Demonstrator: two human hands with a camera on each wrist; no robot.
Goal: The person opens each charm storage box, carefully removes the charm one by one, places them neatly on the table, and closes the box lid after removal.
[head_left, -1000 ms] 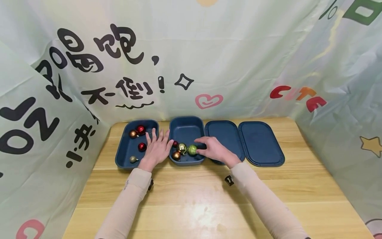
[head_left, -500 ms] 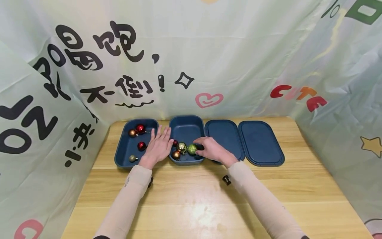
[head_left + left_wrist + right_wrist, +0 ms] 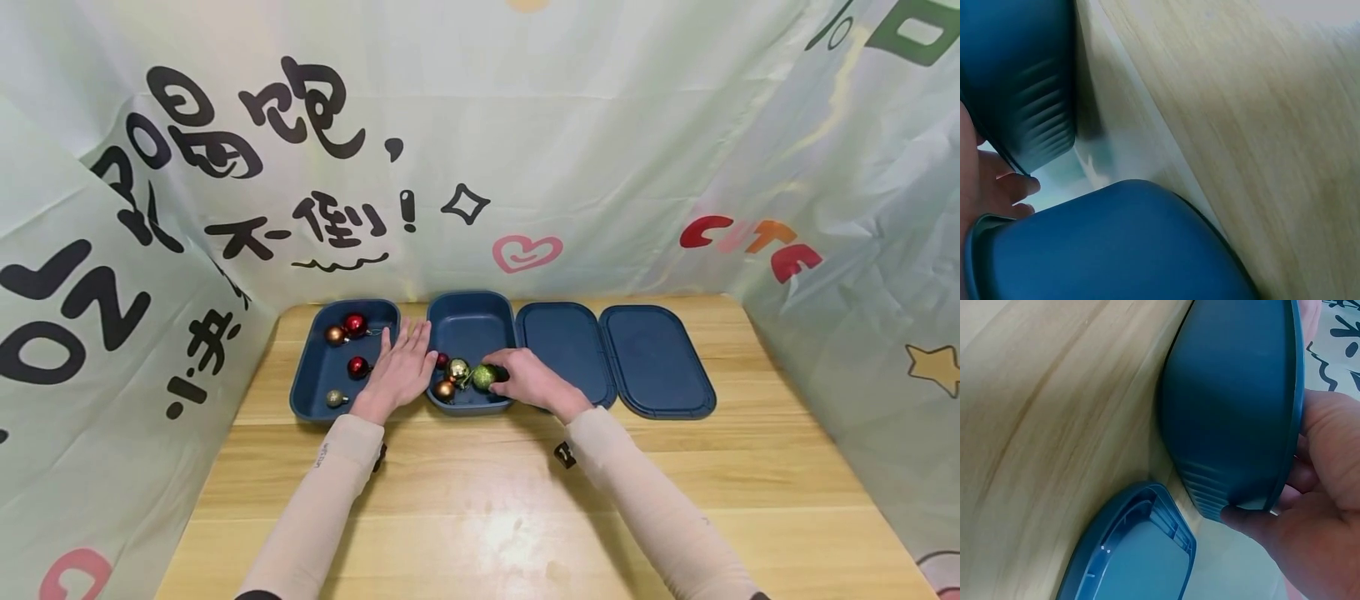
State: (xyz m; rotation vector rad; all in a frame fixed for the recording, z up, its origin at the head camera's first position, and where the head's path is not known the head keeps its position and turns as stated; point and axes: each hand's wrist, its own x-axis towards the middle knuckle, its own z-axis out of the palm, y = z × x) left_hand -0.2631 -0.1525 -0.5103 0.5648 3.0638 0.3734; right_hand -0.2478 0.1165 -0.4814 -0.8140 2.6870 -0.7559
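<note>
In the head view my right hand (image 3: 534, 379) reaches over the right rim of the middle blue box (image 3: 471, 323). Its thumb and finger curve round a glittery green bauble (image 3: 483, 377). From the right wrist, the box wall hides that bauble. Close by lie a shiny gold bauble (image 3: 457, 370), a copper bauble (image 3: 445, 390) and a dark red one (image 3: 442, 361). My left hand (image 3: 397, 373) spans the gap between this box and the left blue box (image 3: 299, 375), fingers straight, palm down. Left wrist view: those fingers (image 3: 1017, 186) appear beyond the box edges.
Inside the left box are two red baubles, one at the back (image 3: 355, 323), a copper one (image 3: 334, 336) and a small pale gold one (image 3: 335, 399). Two flat blue lids (image 3: 564, 333) lie side by side at the right. Printed cloth (image 3: 600, 183) walls the wooden table (image 3: 480, 508).
My right hand has drawn slightly leftward, closer round the green bauble. The left hand has shifted a little to the right, and the baubles stay in place.
</note>
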